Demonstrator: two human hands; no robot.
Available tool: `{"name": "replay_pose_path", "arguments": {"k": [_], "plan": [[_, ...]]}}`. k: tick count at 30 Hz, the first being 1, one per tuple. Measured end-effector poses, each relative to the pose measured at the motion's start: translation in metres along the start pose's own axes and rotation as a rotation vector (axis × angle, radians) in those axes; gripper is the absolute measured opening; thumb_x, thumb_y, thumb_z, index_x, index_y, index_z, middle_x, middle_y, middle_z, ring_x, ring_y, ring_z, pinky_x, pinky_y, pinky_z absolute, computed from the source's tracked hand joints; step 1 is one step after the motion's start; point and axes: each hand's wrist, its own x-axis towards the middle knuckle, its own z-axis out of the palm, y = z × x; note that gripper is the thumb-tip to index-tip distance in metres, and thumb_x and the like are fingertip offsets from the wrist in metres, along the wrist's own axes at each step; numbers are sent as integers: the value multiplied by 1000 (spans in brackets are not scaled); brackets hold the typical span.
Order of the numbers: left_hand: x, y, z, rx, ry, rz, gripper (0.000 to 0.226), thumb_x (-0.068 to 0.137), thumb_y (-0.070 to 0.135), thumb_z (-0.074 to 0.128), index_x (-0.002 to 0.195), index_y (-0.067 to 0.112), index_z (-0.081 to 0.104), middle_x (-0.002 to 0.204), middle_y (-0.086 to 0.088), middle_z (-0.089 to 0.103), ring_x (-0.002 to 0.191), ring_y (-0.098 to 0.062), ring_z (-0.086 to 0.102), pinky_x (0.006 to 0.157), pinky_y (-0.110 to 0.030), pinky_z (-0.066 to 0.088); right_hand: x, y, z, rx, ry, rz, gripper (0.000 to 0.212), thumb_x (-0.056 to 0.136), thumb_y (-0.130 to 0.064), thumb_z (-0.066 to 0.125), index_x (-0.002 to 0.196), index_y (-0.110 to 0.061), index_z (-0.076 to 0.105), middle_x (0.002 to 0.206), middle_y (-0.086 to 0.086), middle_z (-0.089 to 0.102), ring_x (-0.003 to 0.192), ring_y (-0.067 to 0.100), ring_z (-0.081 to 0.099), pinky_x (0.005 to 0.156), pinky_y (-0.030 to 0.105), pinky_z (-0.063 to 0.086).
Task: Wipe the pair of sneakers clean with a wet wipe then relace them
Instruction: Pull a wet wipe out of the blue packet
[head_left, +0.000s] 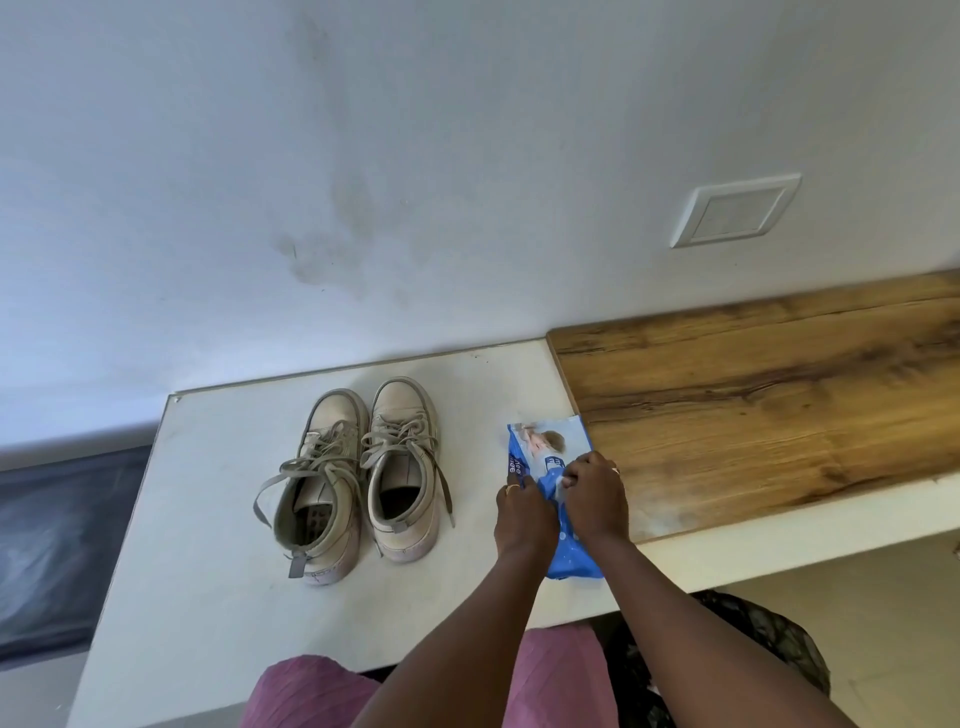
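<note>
head | L hand (522, 512), R hand (597, 499) grip wipes pack (545, 441) | sneakers (332, 462) apart to their left

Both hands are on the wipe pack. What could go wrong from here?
The wipe pack lies near the front edge of the table; a hard pull by the right hand could drag it off unless the left hand holds it down. Several wipes may come out together. Loose laces on the sneakers could snag.
</note>
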Motion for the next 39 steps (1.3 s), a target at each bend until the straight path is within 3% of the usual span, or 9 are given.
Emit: {"name": "replay_pose_path", "arguments": {"k": [5, 12, 18, 23, 25, 27, 29, 34, 39], "plan": [[-2, 7, 0, -19, 16, -46, 43, 97, 28, 45, 135, 8, 40, 135, -7, 44, 121, -21, 43, 88, -29, 45, 0, 3, -5, 385, 20, 171, 22, 90, 7, 40, 81, -4, 56, 78, 8, 54, 76, 21, 50, 62, 28, 32], [0, 9, 3, -28, 30, -108, 58, 92, 36, 56, 139, 9, 35, 132, -6, 46, 122, -19, 45, 89, -29, 47, 18, 7, -12, 838, -36, 501, 25, 94, 1, 41, 98, -19, 56, 105, 11, 59, 92, 25, 57, 74, 36, 49], [3, 12, 1, 71, 31, -82, 49, 95, 32, 53, 136, 9, 41, 132, -5, 46, 124, -20, 41, 88, -29, 47, 21, 9, -22, 1309, 23, 708, 26, 94, 5, 39, 99, -12, 58, 107, 14, 58, 88, 25, 56, 66, 34, 48], [5, 10, -4, 43, -13, -68, 53, 94, 34, 53, 137, 6, 40, 134, -8, 44, 125, -23, 39, 92, -30, 44, 23, 6, -30, 1559, -46, 759, 10, 93, -20, 54, 92, -11, 58, 100, 13, 58, 85, 24, 57, 63, 38, 55], [7, 8, -8, 5, -52, -66, 57, 92, 38, 56, 136, 5, 42, 131, -9, 46, 122, -24, 42, 94, -31, 44, 22, 4, -34, 1608, -140, 714, 17, 87, -19, 59, 96, -5, 58, 102, 15, 59, 90, 26, 59, 61, 33, 58], [7, 6, -12, -46, -79, -68, 60, 89, 40, 60, 135, 5, 43, 128, -10, 48, 118, -25, 46, 96, -32, 46, 21, 0, -36, 1576, -160, 707, 10, 87, 2, 55, 96, -1, 58, 106, 16, 59, 87, 25, 59, 58, 30, 58], [6, 4, -14, -58, -96, -53, 62, 87, 38, 63, 136, 6, 42, 128, -10, 48, 116, -24, 48, 95, -33, 47, 21, -1, -37, 1534, -107, 726, 19, 87, 13, 49, 94, -3, 56, 111, 18, 56, 84, 24, 58, 55, 29, 58], [-3, 0, -14, -20, -82, -8, 62, 89, 25, 63, 141, 7, 35, 134, -9, 43, 119, -23, 48, 92, -28, 45, 20, 3, -49, 1458, 53, 784, 14, 90, 8, 50, 94, -5, 53, 110, 18, 55, 77, 22, 57, 65, 38, 50], [-20, 5, -25, -33, 69, 100, 39, 97, 7, 40, 133, 15, 53, 128, -8, 58, 113, -21, 57, 91, -28, 48, 17, 11, -65, 1423, 104, 805, 15, 84, 6, 56, 80, -8, 57, 102, 16, 58, 74, 22, 57, 65, 34, 48]]}}
